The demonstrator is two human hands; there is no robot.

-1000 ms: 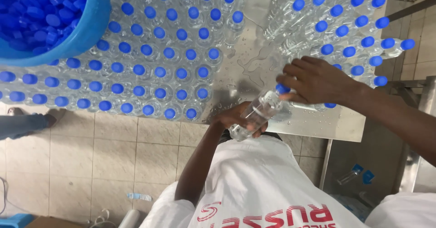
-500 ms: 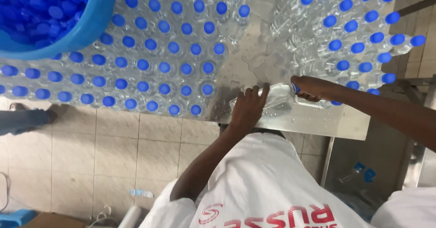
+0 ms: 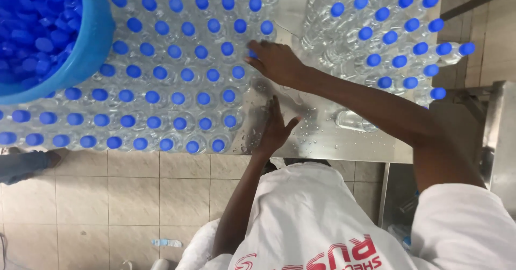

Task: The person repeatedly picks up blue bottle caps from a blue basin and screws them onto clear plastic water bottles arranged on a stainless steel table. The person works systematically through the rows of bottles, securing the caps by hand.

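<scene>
Bottles with blue caps (image 3: 177, 95) stand upright in tight rows on the wet steel surface (image 3: 322, 141), and the nearest of them lie just to the left of both your hands. Your right hand (image 3: 277, 60) reaches across from the right, palm down, with its fingertips touching the capped bottle at the right edge of that block; whether the fingers close around it you cannot tell, since the back of the hand hides them. Your left hand (image 3: 276, 130) lies flat and open on the bare metal, fingers spread and pointing away from you, holding nothing, just beside the last column of the front rows. The right hand is the one in contact; the left is near but apart. One clear bottle (image 3: 352, 120) lies on its side under your right forearm, its long axis running left to right, with water drops around it. A second block of capped bottles (image 3: 387, 28) stands beyond it to the right. A blue tub of loose caps (image 3: 80, 60) sits at the far left, over the rows. Below the surface edge is a beige tiled floor (image 3: 134, 205).
</scene>
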